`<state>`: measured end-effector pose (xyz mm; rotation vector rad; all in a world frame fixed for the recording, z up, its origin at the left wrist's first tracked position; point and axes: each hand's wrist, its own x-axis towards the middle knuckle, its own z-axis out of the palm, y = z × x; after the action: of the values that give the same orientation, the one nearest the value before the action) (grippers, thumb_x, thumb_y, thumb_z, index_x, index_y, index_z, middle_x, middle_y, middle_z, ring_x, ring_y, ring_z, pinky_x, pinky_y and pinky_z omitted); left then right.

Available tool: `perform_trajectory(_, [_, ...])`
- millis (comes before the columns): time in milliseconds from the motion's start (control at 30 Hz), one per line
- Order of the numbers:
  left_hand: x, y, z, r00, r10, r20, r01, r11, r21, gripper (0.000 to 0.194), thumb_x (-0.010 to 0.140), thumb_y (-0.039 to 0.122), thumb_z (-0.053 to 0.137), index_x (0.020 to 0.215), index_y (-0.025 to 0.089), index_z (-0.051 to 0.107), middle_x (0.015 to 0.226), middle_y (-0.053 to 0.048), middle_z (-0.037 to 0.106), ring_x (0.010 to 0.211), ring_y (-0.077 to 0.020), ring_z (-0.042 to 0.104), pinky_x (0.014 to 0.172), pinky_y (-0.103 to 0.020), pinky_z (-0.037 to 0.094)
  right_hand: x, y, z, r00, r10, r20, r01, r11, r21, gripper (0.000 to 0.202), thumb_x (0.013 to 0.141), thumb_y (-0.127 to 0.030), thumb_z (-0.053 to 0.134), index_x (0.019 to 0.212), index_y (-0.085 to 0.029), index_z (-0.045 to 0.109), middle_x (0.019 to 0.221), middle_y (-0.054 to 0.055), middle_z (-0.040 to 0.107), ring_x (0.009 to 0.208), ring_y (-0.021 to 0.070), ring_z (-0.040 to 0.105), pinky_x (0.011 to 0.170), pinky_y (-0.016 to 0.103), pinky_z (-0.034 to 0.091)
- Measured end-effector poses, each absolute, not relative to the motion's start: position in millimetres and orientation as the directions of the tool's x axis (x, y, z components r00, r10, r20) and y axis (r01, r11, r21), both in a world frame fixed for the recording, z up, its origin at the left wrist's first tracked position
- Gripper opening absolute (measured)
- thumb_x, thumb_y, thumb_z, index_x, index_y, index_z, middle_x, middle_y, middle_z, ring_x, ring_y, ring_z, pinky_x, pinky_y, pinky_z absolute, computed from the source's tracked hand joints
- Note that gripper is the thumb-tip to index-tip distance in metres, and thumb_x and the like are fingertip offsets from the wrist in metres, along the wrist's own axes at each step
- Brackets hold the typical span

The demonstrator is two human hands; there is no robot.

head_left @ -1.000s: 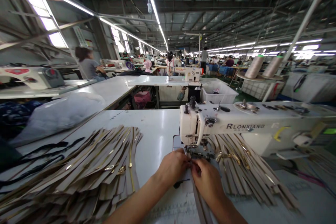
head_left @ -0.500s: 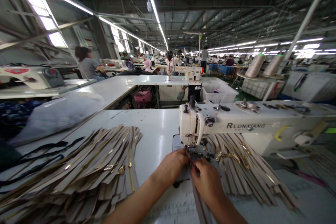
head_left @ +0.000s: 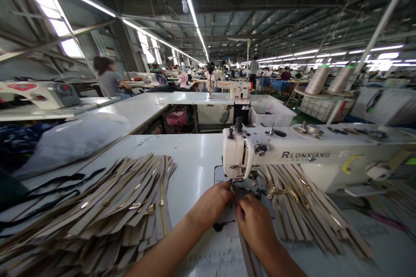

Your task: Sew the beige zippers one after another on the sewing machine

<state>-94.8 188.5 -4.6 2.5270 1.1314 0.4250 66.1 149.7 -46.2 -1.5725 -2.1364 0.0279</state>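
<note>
Under the head of a white sewing machine [head_left: 312, 147], both my hands work close together at the needle area. My left hand [head_left: 217, 197] has its fingers pressed together beside the presser foot, on the end of a zipper strip. My right hand [head_left: 255, 216] pinches the same grey zipper strip [head_left: 248, 255], which trails toward me along the table front. The fingertips and the strip's top end are partly hidden. To my left lies a thick pile of grey zipper strips [head_left: 130, 207] with gold teeth and pulls. More zipper strips [head_left: 302, 212] are spread behind my right hand.
A clear plastic bag [head_left: 78, 143] and black straps [head_left: 55, 186] lie at the left. Another sewing machine [head_left: 230, 88] and a white bin [head_left: 271, 112] stand ahead. Thread cones [head_left: 316, 80] are at the right. A seated person [head_left: 110, 80] is at the far left.
Both hands stay at the needle area with almost no movement. The whole view has shifted very slightly.
</note>
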Motion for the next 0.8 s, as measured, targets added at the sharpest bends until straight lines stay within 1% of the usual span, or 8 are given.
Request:
perform_trajectory(167, [-94.6,190.6,-5.4,0.651,0.746,0.140,0.644,-0.641,0.418,0.022,0.090,0.011,0.044,0.078,0.015,0.063,0.090,-0.006,0.060,0.078,-0.0165,0.056,0.068,-0.024,0.042,66.1,147.6,-44.6,-0.239,0.917,0.321,0.886,0.341,-0.314,0.026,0.084,-0.006,0.047,0.097,-0.019,0.066,0.089,0.005,0.064,0.087,0.0205,0.063,0.076,0.029,0.046])
perform_trajectory(300, [-93.1,190.5,-3.6,0.651,0.745,0.145,0.645,-0.644,0.411,0.024,0.091,0.011,0.043,0.080,0.014,0.064,0.092,-0.007,0.061,0.081,-0.0174,0.057,0.070,-0.024,0.044,65.5,146.9,-43.0,-0.242,0.923,0.298,0.887,0.335,-0.318,0.028,0.084,-0.006,0.047,0.100,-0.018,0.066,0.091,0.005,0.064,0.088,0.0214,0.063,0.077,0.031,0.047])
perform_trajectory(400, [-92.6,191.8,-2.4,0.656,0.737,0.159,0.637,-0.655,0.406,0.024,0.092,0.011,0.044,0.081,0.014,0.064,0.092,-0.006,0.062,0.083,-0.0175,0.057,0.074,-0.025,0.044,63.9,148.0,-43.7,-0.242,0.923,0.300,0.898,0.330,-0.291,0.028,0.085,-0.006,0.047,0.101,-0.017,0.066,0.091,0.006,0.064,0.087,0.0217,0.063,0.076,0.031,0.048])
perform_trajectory(567, [-91.6,194.3,1.4,0.647,0.757,0.090,0.682,-0.628,0.376,0.026,0.089,0.007,0.043,0.075,0.013,0.063,0.088,-0.007,0.061,0.081,-0.0173,0.056,0.071,-0.025,0.045,62.5,149.9,-46.2,-0.248,0.907,0.340,0.905,0.342,-0.252,0.027,0.086,-0.006,0.046,0.101,-0.017,0.066,0.090,0.006,0.065,0.084,0.0204,0.064,0.074,0.030,0.047])
perform_trajectory(800, [-90.1,188.6,3.2,0.623,0.776,0.093,0.705,-0.609,0.364,0.025,0.090,0.008,0.042,0.081,0.014,0.065,0.090,-0.007,0.062,0.083,-0.0181,0.057,0.075,-0.026,0.046,63.5,150.2,-47.3,-0.251,0.902,0.350,0.913,0.341,-0.225,0.025,0.085,-0.006,0.049,0.099,-0.017,0.067,0.089,0.006,0.065,0.083,0.0203,0.063,0.073,0.029,0.047])
